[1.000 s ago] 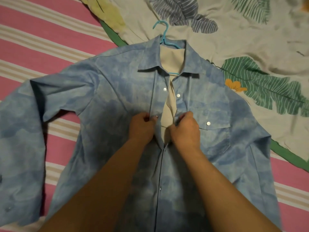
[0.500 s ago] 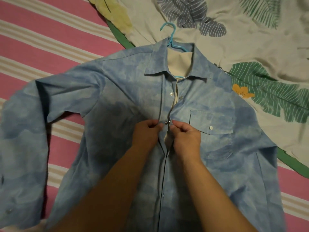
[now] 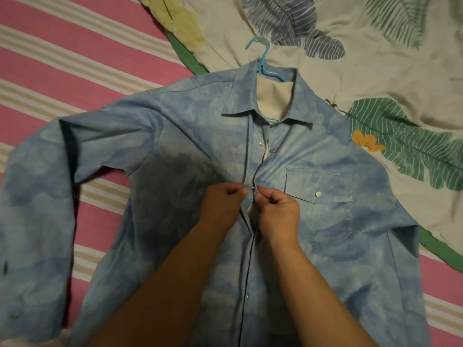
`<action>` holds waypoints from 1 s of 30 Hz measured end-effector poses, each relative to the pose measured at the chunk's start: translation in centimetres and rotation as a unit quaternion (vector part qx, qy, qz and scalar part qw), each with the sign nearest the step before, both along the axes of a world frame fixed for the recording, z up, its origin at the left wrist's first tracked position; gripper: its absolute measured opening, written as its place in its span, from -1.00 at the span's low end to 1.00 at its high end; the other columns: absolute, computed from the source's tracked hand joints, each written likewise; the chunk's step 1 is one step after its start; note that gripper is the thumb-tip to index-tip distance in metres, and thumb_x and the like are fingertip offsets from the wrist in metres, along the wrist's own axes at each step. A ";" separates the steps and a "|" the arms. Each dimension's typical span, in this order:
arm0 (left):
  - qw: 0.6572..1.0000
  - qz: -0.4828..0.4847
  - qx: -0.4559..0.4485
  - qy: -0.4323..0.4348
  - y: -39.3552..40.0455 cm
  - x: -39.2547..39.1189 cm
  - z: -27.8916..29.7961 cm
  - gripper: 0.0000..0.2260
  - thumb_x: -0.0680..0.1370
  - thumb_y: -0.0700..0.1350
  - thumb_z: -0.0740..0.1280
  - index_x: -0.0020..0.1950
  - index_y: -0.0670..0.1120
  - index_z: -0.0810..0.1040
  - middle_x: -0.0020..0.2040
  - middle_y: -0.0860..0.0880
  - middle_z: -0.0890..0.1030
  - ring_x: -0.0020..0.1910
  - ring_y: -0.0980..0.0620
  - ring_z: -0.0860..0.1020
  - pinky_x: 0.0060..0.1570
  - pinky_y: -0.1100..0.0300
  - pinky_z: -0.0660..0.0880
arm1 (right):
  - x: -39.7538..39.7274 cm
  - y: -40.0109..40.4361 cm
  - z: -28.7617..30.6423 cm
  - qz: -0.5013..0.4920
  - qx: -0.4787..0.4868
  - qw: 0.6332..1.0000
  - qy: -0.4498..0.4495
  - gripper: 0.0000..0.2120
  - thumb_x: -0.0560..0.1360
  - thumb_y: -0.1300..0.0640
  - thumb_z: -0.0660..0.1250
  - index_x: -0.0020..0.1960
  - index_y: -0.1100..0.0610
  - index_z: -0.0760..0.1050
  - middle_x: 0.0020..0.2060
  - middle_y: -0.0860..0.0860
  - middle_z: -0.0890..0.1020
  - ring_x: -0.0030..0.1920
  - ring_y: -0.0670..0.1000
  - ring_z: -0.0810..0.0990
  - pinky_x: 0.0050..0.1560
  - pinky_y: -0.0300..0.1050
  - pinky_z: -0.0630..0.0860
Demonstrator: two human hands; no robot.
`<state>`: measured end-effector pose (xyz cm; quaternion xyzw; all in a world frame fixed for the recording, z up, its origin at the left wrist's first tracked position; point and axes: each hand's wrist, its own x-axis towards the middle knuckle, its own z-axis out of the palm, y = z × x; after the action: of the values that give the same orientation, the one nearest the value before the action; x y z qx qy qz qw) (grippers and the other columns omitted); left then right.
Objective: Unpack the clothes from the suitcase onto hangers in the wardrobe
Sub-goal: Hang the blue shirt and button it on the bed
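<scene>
While both hands, left hand and right hand, pinch the shirt placket edges mid-frame, 1 snap gets closed; next: upper snaps, then lift by hanger.

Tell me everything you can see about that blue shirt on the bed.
The blue shirt is long-sleeved, soft mottled cotton-like cloth with a collar, metal snaps and a flapped chest pocket. It lies flat, front up, on the striped bedsheet, partly over a leaf-print blanket. A turquoise hanger sits inside the collar. The left hand and right hand pinch its front edges together mid-chest.
</scene>
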<state>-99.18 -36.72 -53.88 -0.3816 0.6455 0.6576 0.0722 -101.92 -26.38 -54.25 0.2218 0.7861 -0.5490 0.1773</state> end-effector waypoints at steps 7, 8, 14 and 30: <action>0.999 0.005 -0.048 -0.025 1.1 0.0 -0.6 -0.83 0.58 -0.25 0.38 -0.18 -0.32 0.59 -0.32 -0.11 0.55 -0.39 0.16 0.44 -0.38 0.40 0.37 | 0.7 -0.6 -0.3 0.045 0.101 0.990 0.082 -0.84 0.47 0.28 0.46 -0.01 0.09 0.72 -0.12 -0.05 0.69 -0.05 -0.05 0.67 0.09 -0.17 0.56; 0.998 0.006 -0.052 -0.031 1.2 -0.1 -0.7 -0.82 0.57 -0.26 0.38 -0.21 -0.30 0.59 -0.35 -0.08 0.54 -0.43 0.18 0.42 -0.38 0.38 0.39 | 0.8 -0.8 -0.6 0.051 0.114 0.988 0.086 -0.85 0.48 0.27 0.46 0.00 0.09 0.72 -0.12 -0.06 0.68 -0.06 -0.04 0.66 0.08 -0.14 0.57; 0.983 -0.134 -0.120 -0.020 -0.6 -0.4 0.7 -0.71 0.58 -0.24 0.37 -0.35 -0.11 0.52 -0.45 0.08 0.51 -0.42 0.23 0.43 -0.39 0.39 0.32 | -1.1 -0.6 2.1 0.236 0.229 0.941 0.082 -0.82 0.49 0.27 0.32 -0.12 0.13 0.70 -0.17 0.10 0.69 -0.09 0.12 0.62 -0.05 -0.05 0.53; 0.723 -0.378 -0.571 0.095 -8.3 -21.1 6.5 -0.69 0.64 0.08 0.24 0.15 -0.09 0.63 0.30 -0.10 0.52 0.30 -0.18 0.41 0.26 -0.03 0.30 | -21.2 3.0 6.7 0.395 0.367 0.756 0.372 -0.86 0.56 0.16 0.29 0.07 0.21 0.50 0.05 0.18 0.41 -0.16 0.31 0.51 -0.20 0.15 0.50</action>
<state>-120.23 -45.04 -47.34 -0.0101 0.9930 0.1158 0.0220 -123.15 -23.41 -47.52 -0.2822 0.9490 -0.1389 -0.0230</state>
